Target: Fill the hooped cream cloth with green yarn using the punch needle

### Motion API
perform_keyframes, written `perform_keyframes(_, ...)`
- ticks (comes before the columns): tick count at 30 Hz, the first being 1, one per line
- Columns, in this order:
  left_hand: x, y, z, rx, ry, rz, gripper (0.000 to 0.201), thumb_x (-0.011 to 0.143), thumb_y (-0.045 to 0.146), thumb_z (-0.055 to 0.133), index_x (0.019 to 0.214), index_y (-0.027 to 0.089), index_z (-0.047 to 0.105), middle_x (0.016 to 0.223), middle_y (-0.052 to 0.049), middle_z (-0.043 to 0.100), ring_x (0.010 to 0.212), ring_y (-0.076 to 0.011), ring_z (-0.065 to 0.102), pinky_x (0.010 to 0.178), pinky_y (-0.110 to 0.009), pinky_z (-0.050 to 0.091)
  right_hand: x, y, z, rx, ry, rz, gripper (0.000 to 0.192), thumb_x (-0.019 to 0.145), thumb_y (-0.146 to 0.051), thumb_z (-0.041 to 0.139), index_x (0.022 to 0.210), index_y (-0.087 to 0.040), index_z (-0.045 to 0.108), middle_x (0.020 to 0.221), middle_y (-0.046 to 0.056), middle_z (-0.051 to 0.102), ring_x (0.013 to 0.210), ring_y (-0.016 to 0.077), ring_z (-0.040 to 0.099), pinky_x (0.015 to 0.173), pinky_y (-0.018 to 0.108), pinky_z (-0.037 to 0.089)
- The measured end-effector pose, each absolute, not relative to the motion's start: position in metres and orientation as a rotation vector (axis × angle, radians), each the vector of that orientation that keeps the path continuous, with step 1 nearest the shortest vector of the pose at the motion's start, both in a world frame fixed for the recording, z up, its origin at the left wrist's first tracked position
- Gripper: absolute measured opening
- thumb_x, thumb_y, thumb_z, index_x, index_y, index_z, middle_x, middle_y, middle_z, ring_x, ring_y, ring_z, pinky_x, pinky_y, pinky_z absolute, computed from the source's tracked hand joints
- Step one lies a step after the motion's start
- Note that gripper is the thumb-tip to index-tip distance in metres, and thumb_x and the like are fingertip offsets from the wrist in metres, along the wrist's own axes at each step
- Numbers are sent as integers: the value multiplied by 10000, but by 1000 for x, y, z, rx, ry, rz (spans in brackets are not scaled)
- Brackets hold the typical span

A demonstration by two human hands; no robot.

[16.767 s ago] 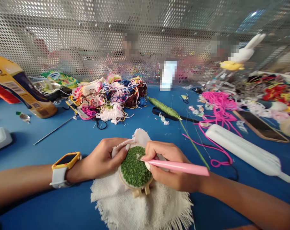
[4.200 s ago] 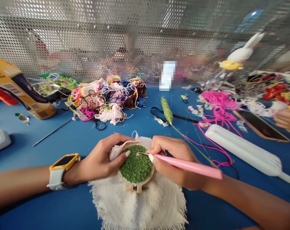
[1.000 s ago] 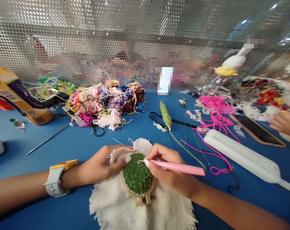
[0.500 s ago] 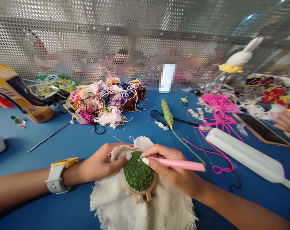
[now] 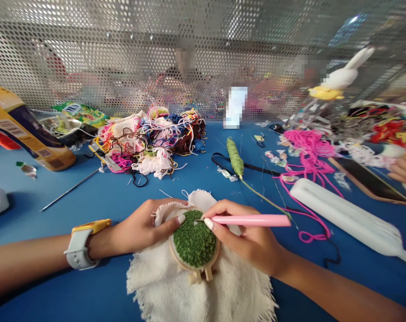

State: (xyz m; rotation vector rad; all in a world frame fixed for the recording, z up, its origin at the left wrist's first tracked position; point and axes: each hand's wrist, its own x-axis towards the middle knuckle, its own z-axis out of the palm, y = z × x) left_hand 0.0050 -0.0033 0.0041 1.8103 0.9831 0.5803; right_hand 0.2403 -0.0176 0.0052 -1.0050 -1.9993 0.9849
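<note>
The right grip (image 5: 245, 237) is closing tightly around a pink-handled needle (image 5: 256, 220), whose tip is pointing at the green tufting (image 5: 193, 245) just left of that grip. The left grip (image 5: 144, 230) is clasping the white cloth (image 5: 172, 290), thumb overlapping the tufting's edge. A green yarn bundle (image 5: 235, 157) is lying beyond both on the tabletop (image 5: 98, 295).

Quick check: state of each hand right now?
Left hand: closed, holding the hoop by its edge.
Right hand: closed, holding the pink-handled tool near its thin tip.
</note>
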Motion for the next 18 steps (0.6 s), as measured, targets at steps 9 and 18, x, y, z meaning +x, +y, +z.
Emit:
perform_keyframes(9, 5, -3, 5, 1809, 932, 595, 368, 908, 342, 525, 1210, 147, 606, 1168, -76, 695, 1006, -203, 661, 896, -299, 540, 241, -20, 4, -1005, -1924, 984, 119, 902, -251, 534, 894, -186, 633, 779, 35, 662, 685, 125, 592, 547, 227, 467)
perform_keyframes(18, 6, -2, 5, 1789, 952, 562, 392, 910, 360, 518, 1219, 129, 587, 1150, -87, 699, 1017, -215, 657, 840, -282, 546, 241, -19, 3, -1002, -1855, 980, 83, 883, -217, 544, 877, -188, 622, 768, 26, 650, 668, 115, 590, 546, 217, 473)
